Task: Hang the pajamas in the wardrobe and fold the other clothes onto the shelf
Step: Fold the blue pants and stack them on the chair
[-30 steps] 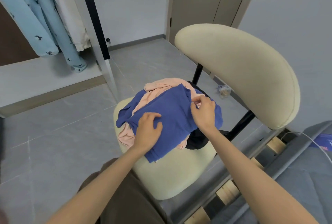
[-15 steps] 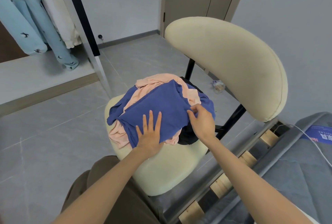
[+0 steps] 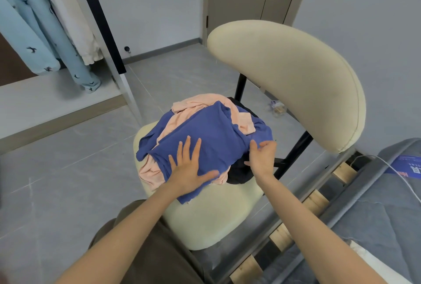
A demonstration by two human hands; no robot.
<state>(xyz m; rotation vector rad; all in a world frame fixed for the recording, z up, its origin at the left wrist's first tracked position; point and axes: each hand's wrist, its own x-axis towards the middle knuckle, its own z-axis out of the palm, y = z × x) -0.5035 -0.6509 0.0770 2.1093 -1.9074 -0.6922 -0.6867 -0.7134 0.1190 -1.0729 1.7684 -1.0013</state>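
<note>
- Left grip [image 3: 189, 169]: mine, wide, fingers straight and spread, palm pressed flat on the near part of the blue garment [image 3: 211, 133].
- Right grip [image 3: 262, 158]: mine, narrow, fingers curled at the right edge of the blue garment, holding that edge; thumb points inward over the black garment [image 3: 239, 175].
- Blue garment: topmost of the pile, partly folded, on the rear half of the chair seat [image 3: 211, 222]; one corner hangs toward the seat's front edge, a sleeve trails to the left edge.
- Peach garment [image 3: 196, 103]: crumpled under the blue one, showing at the back, the left edge and below my left grip.
- Black garment: under the pile, at the seat's right edge, beside my right grip.
- Chair backrest [image 3: 284, 74]: cream, padded, on black posts, behind and right of the pile.
- Pajamas [image 3: 34, 39]: light blue with small dark birds, hanging in the wardrobe [image 3: 107, 32] at upper left, well apart from the chair.
- White garment [image 3: 75, 30]: hanging just beside the pajamas.
- Shelf [image 3: 34, 105]: pale board under the hanging clothes.
- Bed [image 3: 376, 215]: grey cover, lower right, with a white cable [image 3: 391, 167] across it.
</note>
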